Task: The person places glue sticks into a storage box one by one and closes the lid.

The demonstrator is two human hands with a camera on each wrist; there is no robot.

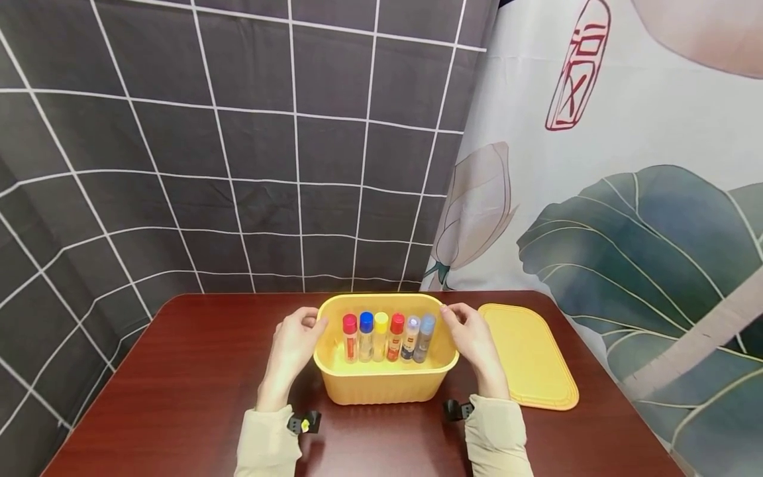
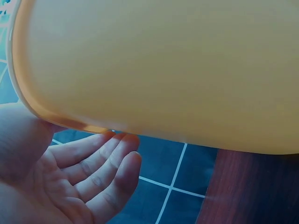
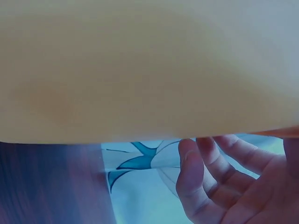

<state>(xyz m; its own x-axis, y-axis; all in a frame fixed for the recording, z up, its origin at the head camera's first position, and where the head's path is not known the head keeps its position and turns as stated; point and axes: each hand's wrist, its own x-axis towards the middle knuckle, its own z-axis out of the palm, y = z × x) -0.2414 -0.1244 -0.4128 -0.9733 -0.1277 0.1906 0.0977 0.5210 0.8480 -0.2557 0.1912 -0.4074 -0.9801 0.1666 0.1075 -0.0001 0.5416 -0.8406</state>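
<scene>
A yellow plastic bin (image 1: 386,389) stands on the table, tilted a little so its inside shows in the head view. In a row inside it are several small clear tubes with coloured caps (image 1: 381,341), red, blue, yellow and pale tones. My left hand (image 1: 297,336) grips the bin's left end, thumb over the rim and fingers against the outer wall. At the opposite end my right hand (image 1: 474,335) holds the rim likewise. Both wrist views are mostly filled by the bin's outer wall (image 2: 163,70), with fingertips right under its rim.
A flat yellow lid (image 1: 530,358) lies on the dark red table (image 1: 191,391) to the right of the bin. Behind the table hang a dark grid-patterned curtain (image 1: 250,146) and a white cloth (image 1: 512,86) printed with leaves.
</scene>
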